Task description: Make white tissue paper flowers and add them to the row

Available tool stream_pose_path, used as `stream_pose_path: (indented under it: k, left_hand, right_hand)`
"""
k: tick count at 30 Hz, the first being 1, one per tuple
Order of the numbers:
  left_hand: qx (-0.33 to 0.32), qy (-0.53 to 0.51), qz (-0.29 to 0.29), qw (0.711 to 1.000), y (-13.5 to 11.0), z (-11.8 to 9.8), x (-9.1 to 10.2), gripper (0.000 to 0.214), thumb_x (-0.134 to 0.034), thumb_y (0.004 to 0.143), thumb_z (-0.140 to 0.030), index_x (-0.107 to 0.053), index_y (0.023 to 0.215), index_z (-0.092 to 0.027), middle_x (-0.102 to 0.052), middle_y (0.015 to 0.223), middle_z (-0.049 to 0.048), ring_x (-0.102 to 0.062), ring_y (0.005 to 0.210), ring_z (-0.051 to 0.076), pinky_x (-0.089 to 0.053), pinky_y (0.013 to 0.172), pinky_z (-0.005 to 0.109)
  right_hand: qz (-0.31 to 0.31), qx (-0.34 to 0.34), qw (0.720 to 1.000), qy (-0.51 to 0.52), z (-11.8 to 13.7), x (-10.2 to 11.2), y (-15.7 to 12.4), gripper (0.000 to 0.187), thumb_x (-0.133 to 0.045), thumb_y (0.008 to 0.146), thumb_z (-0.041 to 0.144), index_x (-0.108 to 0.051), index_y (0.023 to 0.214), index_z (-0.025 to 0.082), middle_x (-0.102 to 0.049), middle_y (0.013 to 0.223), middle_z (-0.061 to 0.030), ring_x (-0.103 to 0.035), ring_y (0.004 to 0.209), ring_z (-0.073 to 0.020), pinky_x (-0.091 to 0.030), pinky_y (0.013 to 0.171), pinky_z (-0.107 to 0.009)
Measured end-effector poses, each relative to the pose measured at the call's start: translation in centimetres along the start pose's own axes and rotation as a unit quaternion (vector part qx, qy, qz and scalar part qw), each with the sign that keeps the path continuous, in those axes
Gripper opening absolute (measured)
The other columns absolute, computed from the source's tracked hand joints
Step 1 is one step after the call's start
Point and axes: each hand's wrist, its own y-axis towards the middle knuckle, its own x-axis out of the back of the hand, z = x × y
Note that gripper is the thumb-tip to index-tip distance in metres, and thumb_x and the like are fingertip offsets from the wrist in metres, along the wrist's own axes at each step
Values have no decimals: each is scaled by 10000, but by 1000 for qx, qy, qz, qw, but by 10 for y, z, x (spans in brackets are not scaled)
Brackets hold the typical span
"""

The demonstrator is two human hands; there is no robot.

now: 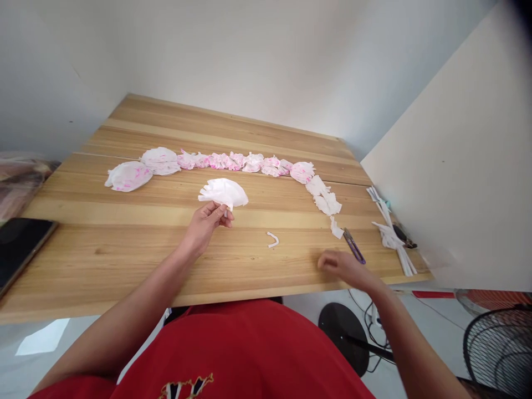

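My left hand (214, 216) pinches the gathered lower end of a white tissue-paper fan (224, 192), its pleats spread upward above the table. My right hand (338, 263) is blurred by motion over the front right of the table; its fingers look curled, but I cannot make out whether anything is in them. Just beyond it lies a pair of thread snips (354, 245) with purple handles. Between the hands a short, bent white strip (273, 240) rests on the wood.
Behind my hands, crumpled pink-and-white tissue pieces (220, 161) form an arc, with plain white scraps (324, 197) at its right end. White paper strips (393, 233) lie by the right wall. A phone (20, 244) sits at the left edge. A black fan (499, 349) stands below right.
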Motion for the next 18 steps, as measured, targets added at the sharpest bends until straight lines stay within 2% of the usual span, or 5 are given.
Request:
stream_pose_path:
  k: [2, 6, 9, 13, 18]
  left_hand:
    - [2, -2, 3, 1000, 0, 1, 0, 271, -686, 787, -386, -568, 781, -141, -647, 747, 12, -578, 608, 95, -455, 631, 241]
    - [10, -12, 12, 1000, 0, 5, -2, 265, -686, 792, -382, -575, 793, -142, -653, 753, 16, -585, 630, 103, -460, 636, 244]
    - [16, -3, 19, 1000, 0, 10, -3, 274, -684, 792, -391, -572, 793, -141, -655, 754, 19, -585, 631, 106, -460, 639, 250]
    - [17, 13, 8, 1000, 3, 13, -1, 295, -692, 778, -404, -560, 785, -140, -650, 739, 14, -577, 620, 104, -450, 633, 249]
    - [10, 20, -10, 1000, 5, 11, 3, 315, -700, 761, -418, -561, 788, -137, -645, 739, 12, -570, 611, 101, -442, 630, 248]
  right_hand:
    - [132, -10, 990, 39, 8, -4, -25, 191, -547, 765, 333, -688, 746, 205, -676, 729, -26, -622, 688, -184, -483, 639, -289]
    - [107, -67, 991, 33, 3, 7, -50, 205, -607, 731, 412, -704, 721, 231, -657, 649, -39, -632, 651, -217, -497, 595, -305]
    - [32, -98, 994, 29, -14, 28, -35, 329, -481, 828, 477, -694, 872, 230, -671, 708, -53, -639, 682, -225, -510, 615, -330]
    - [-254, -104, 959, -65, -36, 39, 12, 369, -465, 832, 356, -623, 1111, 173, -675, 1093, -122, -635, 968, -260, -487, 865, -400]
    - [-236, -103, 954, -155, -36, 33, 43, 285, -419, 827, 207, -641, 990, 133, -670, 1051, -164, -624, 985, -260, -467, 858, -366]
